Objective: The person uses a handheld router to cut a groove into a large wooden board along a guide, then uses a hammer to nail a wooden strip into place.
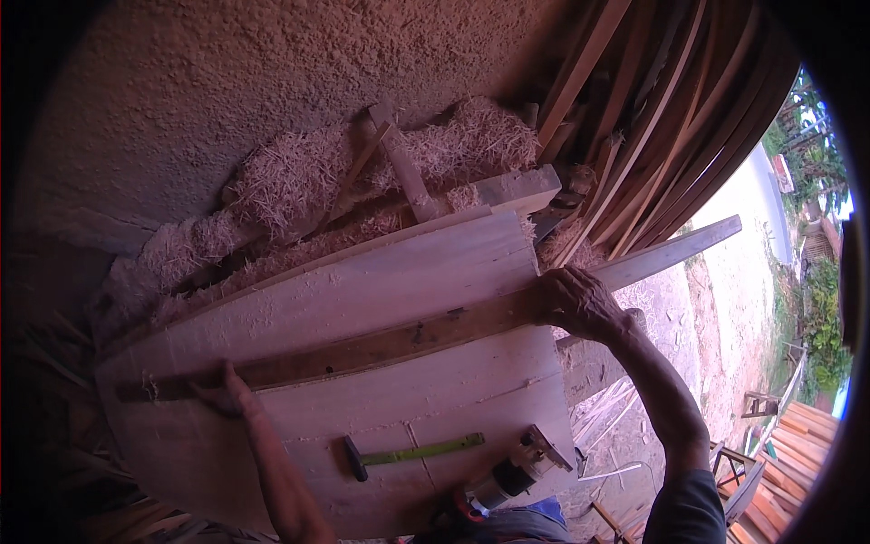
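L hand (232,393) spread at long wood strip (421,335), R hand (580,304) gripping it, atop lg. pale board (417,260).

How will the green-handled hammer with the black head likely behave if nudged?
The hammer probably pivots about its black head, which looks bulkier than the slim green handle. It seems unlikely to roll: its head sits crosswise on the pale wooden board.

beyond the long strip (390,344) the pale panel (408,267) lay open toward banked shavings (299,177); nearer me a free lane ran between strip and hammer (417,452), my left forearm (276,467) closing its left end, the power tool (501,480) crowding the near edge.
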`<state>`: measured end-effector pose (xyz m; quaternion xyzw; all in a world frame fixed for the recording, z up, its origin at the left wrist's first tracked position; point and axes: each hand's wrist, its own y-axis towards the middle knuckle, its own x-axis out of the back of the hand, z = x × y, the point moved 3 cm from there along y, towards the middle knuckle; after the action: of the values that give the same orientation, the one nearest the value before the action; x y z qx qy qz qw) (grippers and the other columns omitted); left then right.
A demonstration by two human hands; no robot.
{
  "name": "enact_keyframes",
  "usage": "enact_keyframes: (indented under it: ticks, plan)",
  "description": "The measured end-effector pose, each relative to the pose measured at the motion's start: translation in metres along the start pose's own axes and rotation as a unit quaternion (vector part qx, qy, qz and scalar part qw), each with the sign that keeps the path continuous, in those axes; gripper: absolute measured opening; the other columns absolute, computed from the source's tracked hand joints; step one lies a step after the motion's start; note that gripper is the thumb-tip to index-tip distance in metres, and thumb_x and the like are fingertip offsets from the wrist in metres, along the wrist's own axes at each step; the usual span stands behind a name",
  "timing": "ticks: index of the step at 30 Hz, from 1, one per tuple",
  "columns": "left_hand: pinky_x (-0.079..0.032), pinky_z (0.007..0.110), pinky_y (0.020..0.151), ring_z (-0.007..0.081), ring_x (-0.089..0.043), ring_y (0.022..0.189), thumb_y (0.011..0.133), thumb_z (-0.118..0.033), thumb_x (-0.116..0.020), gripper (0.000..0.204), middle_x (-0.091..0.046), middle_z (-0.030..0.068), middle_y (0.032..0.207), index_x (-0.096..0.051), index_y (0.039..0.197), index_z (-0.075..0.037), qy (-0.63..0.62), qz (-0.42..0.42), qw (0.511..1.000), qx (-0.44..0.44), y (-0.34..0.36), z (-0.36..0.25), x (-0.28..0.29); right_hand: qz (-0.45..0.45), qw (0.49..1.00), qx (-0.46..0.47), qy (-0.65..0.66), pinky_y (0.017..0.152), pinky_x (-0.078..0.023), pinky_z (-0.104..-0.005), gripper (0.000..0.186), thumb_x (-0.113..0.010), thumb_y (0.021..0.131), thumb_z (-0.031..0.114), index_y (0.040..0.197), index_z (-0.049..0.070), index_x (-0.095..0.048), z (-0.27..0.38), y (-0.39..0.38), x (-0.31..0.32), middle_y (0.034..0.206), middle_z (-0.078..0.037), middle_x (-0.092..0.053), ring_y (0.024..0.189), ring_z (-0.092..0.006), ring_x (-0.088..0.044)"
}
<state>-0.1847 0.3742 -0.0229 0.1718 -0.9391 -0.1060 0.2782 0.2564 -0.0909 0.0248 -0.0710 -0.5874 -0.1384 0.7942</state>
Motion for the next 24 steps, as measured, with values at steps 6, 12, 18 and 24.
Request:
enact_keyframes:
  ticks: [6, 12, 18, 24]
  plan:
    - [-0.044, 0.046, 0.113, 0.0395, -0.051, 0.133, 0.077, -0.024, -0.088, 0.098, -0.043, 0.0235, 0.152, -0.032, 0.157, -0.011, 0.051, -0.014, 0.998, 0.019, 0.006, 0.013, -0.002, 0.004, 0.999, -0.012, 0.035, 0.103, -0.05, -0.0464, 0.066, -0.082, 0.078, 0.04, 0.126, 0.003, -0.055, 0.002, 0.005, 0.007, 0.125, -0.017, -0.06, 0.12, -0.0387, -0.059]
    - [-0.044, 0.047, 0.113, 0.0397, -0.051, 0.133, 0.077, -0.027, -0.088, 0.098, -0.043, 0.0242, 0.151, -0.033, 0.156, -0.008, 0.08, -0.013, 0.997, 0.018, 0.009, 0.017, -0.003, 0.043, 0.999, 0.011, 0.001, 0.104, -0.049, -0.0466, 0.064, -0.082, 0.079, 0.036, 0.126, 0.002, -0.054, 0.003, 0.018, 0.006, 0.128, -0.019, -0.059, 0.123, -0.0395, -0.058]
    - [-0.043, 0.047, 0.114, 0.0385, -0.05, 0.134, 0.074, -0.028, -0.089, 0.101, -0.046, 0.0243, 0.15, -0.033, 0.155, -0.006, 0.107, -0.032, 0.994, 0.019, 0.008, 0.02, -0.004, 0.04, 0.998, 0.038, -0.021, 0.104, -0.049, -0.0484, 0.062, -0.082, 0.08, 0.032, 0.125, -0.001, -0.053, 0.004, 0.018, 0.005, 0.126, -0.021, -0.058, 0.121, -0.0414, -0.057]
    - [-0.037, 0.05, 0.117, 0.0443, -0.041, 0.14, 0.067, -0.031, -0.092, 0.114, -0.038, 0.0289, 0.153, -0.027, 0.157, -0.006, 0.16, -0.066, 0.985, 0.006, 0.003, 0.016, -0.002, 0.051, 0.998, -0.001, 0.035, 0.092, -0.05, -0.053, 0.061, -0.081, 0.078, 0.03, 0.123, -0.001, -0.055, 0.011, 0.025, 0.005, 0.115, -0.023, -0.06, 0.107, -0.0466, -0.058]
